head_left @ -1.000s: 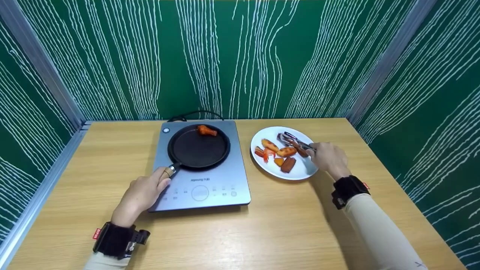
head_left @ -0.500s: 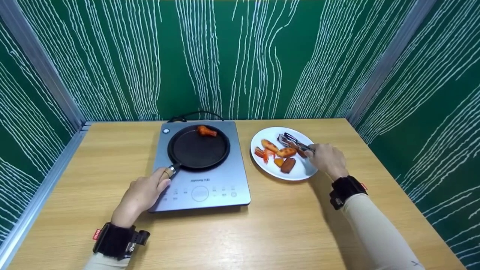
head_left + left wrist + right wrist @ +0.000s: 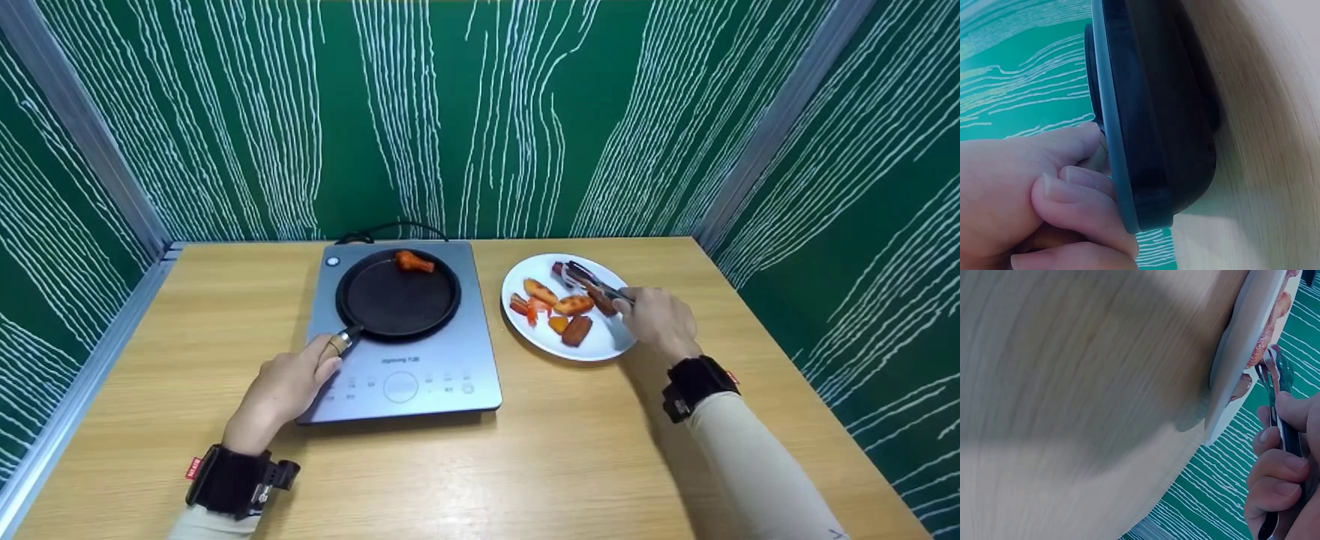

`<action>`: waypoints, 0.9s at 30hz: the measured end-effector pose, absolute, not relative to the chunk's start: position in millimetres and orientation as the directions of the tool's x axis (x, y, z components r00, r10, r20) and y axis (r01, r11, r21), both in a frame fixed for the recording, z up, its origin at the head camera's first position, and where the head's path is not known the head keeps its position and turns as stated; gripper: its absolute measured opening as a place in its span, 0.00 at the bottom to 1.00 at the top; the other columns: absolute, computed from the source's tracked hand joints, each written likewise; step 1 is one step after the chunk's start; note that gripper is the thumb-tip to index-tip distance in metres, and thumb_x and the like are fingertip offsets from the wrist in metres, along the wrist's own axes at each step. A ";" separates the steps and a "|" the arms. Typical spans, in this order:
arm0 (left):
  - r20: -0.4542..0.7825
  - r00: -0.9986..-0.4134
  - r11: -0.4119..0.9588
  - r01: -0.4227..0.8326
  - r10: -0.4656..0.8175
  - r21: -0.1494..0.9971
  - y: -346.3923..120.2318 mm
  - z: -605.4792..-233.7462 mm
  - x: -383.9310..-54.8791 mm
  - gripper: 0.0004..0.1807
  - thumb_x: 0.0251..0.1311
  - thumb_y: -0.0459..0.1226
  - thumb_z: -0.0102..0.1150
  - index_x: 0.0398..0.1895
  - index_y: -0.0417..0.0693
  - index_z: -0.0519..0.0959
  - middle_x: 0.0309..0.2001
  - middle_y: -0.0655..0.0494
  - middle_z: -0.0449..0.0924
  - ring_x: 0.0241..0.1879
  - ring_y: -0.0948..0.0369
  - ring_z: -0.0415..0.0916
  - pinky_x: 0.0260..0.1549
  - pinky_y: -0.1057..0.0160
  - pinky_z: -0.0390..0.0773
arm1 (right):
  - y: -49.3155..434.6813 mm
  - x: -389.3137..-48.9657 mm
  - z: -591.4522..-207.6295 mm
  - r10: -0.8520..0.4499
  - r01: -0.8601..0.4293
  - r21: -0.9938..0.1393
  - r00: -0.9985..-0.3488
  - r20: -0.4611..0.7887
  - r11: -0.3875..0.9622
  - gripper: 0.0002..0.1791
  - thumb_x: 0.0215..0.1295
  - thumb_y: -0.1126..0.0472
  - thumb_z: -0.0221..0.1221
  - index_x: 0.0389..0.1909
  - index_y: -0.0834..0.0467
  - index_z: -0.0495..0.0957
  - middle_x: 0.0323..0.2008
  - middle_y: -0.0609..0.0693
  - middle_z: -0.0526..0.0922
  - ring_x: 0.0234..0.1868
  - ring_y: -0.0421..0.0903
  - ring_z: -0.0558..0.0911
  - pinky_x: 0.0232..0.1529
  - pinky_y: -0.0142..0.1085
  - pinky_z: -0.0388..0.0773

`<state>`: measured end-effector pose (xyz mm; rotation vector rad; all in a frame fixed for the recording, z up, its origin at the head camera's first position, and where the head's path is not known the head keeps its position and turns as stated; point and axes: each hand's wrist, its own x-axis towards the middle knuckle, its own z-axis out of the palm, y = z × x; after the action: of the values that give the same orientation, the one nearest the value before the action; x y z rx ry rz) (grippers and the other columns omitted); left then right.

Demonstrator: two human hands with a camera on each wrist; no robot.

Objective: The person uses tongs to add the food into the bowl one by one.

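My left hand [image 3: 289,384] grips the handle [image 3: 345,340] of a black frying pan [image 3: 397,304]. The pan sits on a silver induction cooktop [image 3: 442,375], and an orange-red drumstick [image 3: 414,261] lies at its far edge. On the right, my right hand [image 3: 660,321] holds metal tongs [image 3: 606,288] over a white plate [image 3: 536,341]. Their tips lie among dark pieces at the plate's far side; whether they pinch one I cannot tell. In the right wrist view, fingers [image 3: 1278,464] curl round the tongs' dark handle. The left wrist view shows curled fingers beside the cooktop's edge [image 3: 1140,129].
Also on the plate are browned oblong pieces [image 3: 574,304], a red shrimp-like piece [image 3: 537,309], a small orange chunk [image 3: 558,324] and a brown block [image 3: 577,330]. A black cord [image 3: 405,223] runs behind the cooktop. Green panels [image 3: 480,112] enclose the wooden table [image 3: 540,465].
The tongs' tips have shifted slightly over the dark pieces on the plate, and their arms look closer together. My right hand has moved only a little; the left hand and pan stay still.
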<state>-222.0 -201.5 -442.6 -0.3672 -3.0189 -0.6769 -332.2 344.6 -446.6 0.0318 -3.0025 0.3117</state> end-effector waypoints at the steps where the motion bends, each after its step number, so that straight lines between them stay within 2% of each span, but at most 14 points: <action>1: 0.074 -0.973 0.878 0.231 0.220 0.419 -201.6 -442.6 -221.8 0.12 0.81 0.44 0.54 0.58 0.49 0.73 0.35 0.37 0.78 0.33 0.43 0.80 0.32 0.40 0.77 | 343.7 -332.3 -445.6 -0.008 -0.033 -0.204 -0.993 0.122 0.978 0.18 0.81 0.51 0.56 0.58 0.57 0.87 0.38 0.60 0.82 0.33 0.57 0.78 0.27 0.44 0.66; 9: 0.057 -0.976 0.879 0.213 0.208 0.426 -203.5 -444.7 -222.7 0.14 0.82 0.44 0.53 0.61 0.49 0.74 0.38 0.35 0.79 0.35 0.43 0.80 0.33 0.40 0.78 | 340.3 -334.6 -443.1 -0.002 -0.014 -0.228 -0.999 0.052 0.974 0.21 0.81 0.51 0.56 0.61 0.60 0.85 0.40 0.61 0.82 0.34 0.56 0.77 0.30 0.43 0.65; 14: 0.050 -0.976 0.879 0.214 0.213 0.426 -203.7 -445.1 -222.7 0.14 0.82 0.44 0.53 0.61 0.49 0.73 0.38 0.35 0.79 0.35 0.41 0.81 0.33 0.39 0.78 | 340.3 -338.0 -444.3 -0.006 -0.010 -0.231 -1.000 0.019 0.973 0.22 0.81 0.50 0.55 0.60 0.62 0.84 0.37 0.60 0.80 0.33 0.55 0.76 0.30 0.42 0.64; 19: 0.045 -0.977 0.878 0.209 0.210 0.431 -202.3 -444.3 -222.5 0.16 0.82 0.45 0.52 0.64 0.49 0.73 0.40 0.35 0.80 0.38 0.39 0.82 0.35 0.37 0.79 | 339.6 -339.7 -445.8 -0.018 -0.024 -0.217 -0.999 0.030 0.976 0.20 0.80 0.50 0.56 0.55 0.61 0.86 0.34 0.59 0.79 0.32 0.56 0.76 0.29 0.42 0.64; 22: 0.047 -0.977 0.879 0.209 0.209 0.430 -202.0 -444.0 -222.7 0.17 0.82 0.45 0.52 0.66 0.50 0.73 0.41 0.33 0.81 0.39 0.37 0.83 0.36 0.35 0.79 | 339.5 -338.7 -445.6 -0.019 -0.026 -0.213 -0.999 0.034 0.977 0.21 0.81 0.51 0.56 0.57 0.63 0.85 0.35 0.60 0.79 0.31 0.56 0.76 0.30 0.43 0.65; 27: 0.065 -0.976 0.882 0.217 0.209 0.418 -202.3 -443.7 -223.2 0.14 0.82 0.45 0.52 0.62 0.50 0.74 0.39 0.34 0.81 0.38 0.38 0.83 0.34 0.36 0.79 | 340.1 -336.8 -445.3 -0.018 -0.031 -0.185 -0.997 0.075 0.982 0.20 0.80 0.52 0.57 0.58 0.61 0.86 0.36 0.62 0.81 0.33 0.58 0.78 0.30 0.47 0.69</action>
<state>-223.2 -202.3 -443.7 -0.3428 -3.0299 -0.6755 -336.8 340.1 -445.3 0.0377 -3.0544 0.2872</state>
